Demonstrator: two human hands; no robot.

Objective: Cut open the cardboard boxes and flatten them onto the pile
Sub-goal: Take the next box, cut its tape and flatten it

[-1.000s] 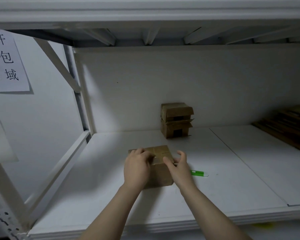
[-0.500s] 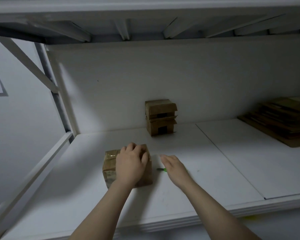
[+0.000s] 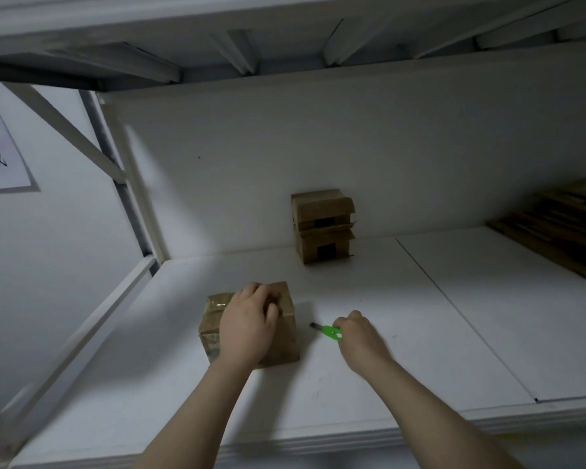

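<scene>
Hands (image 3: 247, 328) on taped box (image 3: 286, 338) — and cutter (image 3: 330, 332)

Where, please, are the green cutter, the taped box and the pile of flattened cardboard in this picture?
green cutter (image 3: 329, 331): head view, on its green handle.
taped box (image 3: 287, 338): head view, on the bare cardboard at its right side.
pile of flattened cardboard (image 3: 562, 228): head view, on its top sheet.

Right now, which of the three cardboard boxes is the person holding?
The taped box at the front, under the left hand; the other two sit stacked by the back wall.
</scene>
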